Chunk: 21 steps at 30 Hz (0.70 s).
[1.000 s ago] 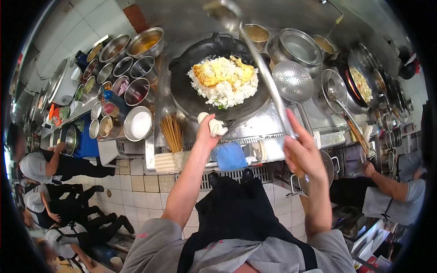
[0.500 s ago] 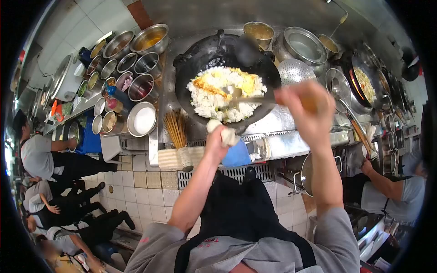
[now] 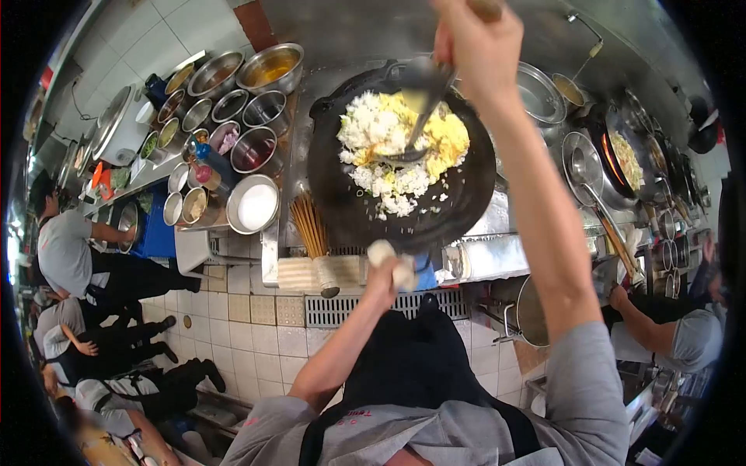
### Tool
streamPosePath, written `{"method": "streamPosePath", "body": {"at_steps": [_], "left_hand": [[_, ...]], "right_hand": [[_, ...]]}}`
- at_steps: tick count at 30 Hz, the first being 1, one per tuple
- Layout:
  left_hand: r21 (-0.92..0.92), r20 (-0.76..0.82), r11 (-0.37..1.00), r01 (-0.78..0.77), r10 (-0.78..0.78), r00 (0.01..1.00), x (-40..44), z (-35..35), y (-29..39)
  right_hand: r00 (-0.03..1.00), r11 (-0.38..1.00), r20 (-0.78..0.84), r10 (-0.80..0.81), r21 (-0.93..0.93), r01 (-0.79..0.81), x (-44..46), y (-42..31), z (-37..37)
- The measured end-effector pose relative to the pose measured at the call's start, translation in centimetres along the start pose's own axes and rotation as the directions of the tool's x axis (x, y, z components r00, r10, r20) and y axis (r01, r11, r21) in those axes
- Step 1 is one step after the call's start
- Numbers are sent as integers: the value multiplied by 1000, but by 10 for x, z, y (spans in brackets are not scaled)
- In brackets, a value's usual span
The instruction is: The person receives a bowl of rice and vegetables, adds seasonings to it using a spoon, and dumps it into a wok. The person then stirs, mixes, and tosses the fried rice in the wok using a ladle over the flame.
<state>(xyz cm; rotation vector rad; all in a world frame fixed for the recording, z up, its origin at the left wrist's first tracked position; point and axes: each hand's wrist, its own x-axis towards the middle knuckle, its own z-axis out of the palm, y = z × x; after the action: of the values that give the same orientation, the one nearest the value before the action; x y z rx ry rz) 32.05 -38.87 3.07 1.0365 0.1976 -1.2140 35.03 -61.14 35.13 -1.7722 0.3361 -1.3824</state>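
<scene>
My left hand (image 3: 381,283) is closed around an off-white cloth (image 3: 393,266) at the near rim of a large black wok (image 3: 458,210). Whatever handle lies under the cloth is hidden. High over the far right side of the wok, my right hand (image 3: 483,58) grips a metal ladle (image 3: 429,113) by its handle. The ladle points steeply down, and its bowl presses into white rice (image 3: 369,124) mixed with yellow egg (image 3: 451,140) and bits of green. Loose grains lie toward the wok's near side. A dark blurred patch covers part of the far rim.
Left of the wok stand several metal bowls, one with white powder (image 3: 255,205), and a bamboo brush (image 3: 309,225). Strainers and ladles (image 3: 583,167) lie to the right, beside another wok with noodles (image 3: 624,159). Co-workers (image 3: 66,248) stand at far left and another person (image 3: 660,330) at right.
My right hand has gone up and away with the ladle, now held steeply. The wok is tilted more, and the rice and egg have shifted to its far side, more mixed together.
</scene>
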Motion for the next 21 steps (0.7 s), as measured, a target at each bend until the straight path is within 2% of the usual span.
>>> {"method": "streamPosePath", "body": {"at_steps": [1, 2, 4, 5, 6, 7, 8, 9, 11, 12, 13, 14, 15, 16, 17, 19, 20, 21], "left_hand": [[-115, -15, 989, 89, -91, 996, 11, -38, -36], [-68, -48, 994, 80, -83, 995, -9, -41, -36], [-63, 31, 993, 99, -98, 995, -37, -26, -10], [-105, -4, 982, 157, -158, 987, -43, -7, 13], [-148, -41, 966, 211, -220, 975, -33, 12, 37], [-135, 120, 985, 109, -93, 988, -16, 21, 51], [-9, 181, 999, -31, 32, 983, 2, 29, 61], [22, 128, 1000, 9, -12, 992, 14, 28, 55], [33, 19, 998, 51, -51, 999, 31, 15, 29], [13, -41, 998, 55, -55, 998, 23, -3, 2], [-59, -79, 996, 59, -64, 995, 14, -21, -24], [-54, -101, 996, 72, -77, 992, -10, -27, -27], [-58, -51, 989, 134, -137, 989, -29, -29, -19], [-46, 22, 987, 156, -155, 988, -33, -37, -17], [-75, -7, 980, 182, -183, 983, -40, -24, -2], [-91, -29, 978, 189, -192, 981, -37, 21, 49], [-147, 116, 975, 168, -152, 982, -17, 26, 62], [-131, 99, 980, 152, -140, 985, 9, 28, 65]], "right_hand": [[995, 980, -99, 23, 200, -3, 24, 1, -4], [985, 953, -141, 102, 297, -56, 29, -33, -9], [992, 928, -125, 30, 373, 19, 28, -68, -23], [996, 919, -93, -5, 393, 42, 23, -73, -30], [999, 922, -15, -49, 383, 51, 15, -69, -39], [993, 923, 62, -104, 378, 73, 9, -68, -43], [984, 976, -10, -177, 130, 177, -12, -36, -23], [965, 962, -82, -248, -137, 236, -33, -5, -3], [973, 990, -200, -111, 67, 127, -16, 32, 10], [968, 989, -238, -75, 107, 103, -2, 32, 4], [983, 994, -182, 31, 111, -10, 8, -1, -2], [965, 980, -258, 46, 199, 7, 24, -16, -6], [969, 978, -246, 11, 205, 41, 28, -38, -11], [968, 971, -247, 50, 238, 11, 32, -49, -17], [965, 962, -248, 90, 272, -19, 35, -61, -22], [955, 979, -276, 110, 195, -56, 23, -49, -17], [950, 985, -290, 120, 157, -76, 17, -43, -15], [957, 988, -280, 76, 154, -34, 5, -14, -3]]}}
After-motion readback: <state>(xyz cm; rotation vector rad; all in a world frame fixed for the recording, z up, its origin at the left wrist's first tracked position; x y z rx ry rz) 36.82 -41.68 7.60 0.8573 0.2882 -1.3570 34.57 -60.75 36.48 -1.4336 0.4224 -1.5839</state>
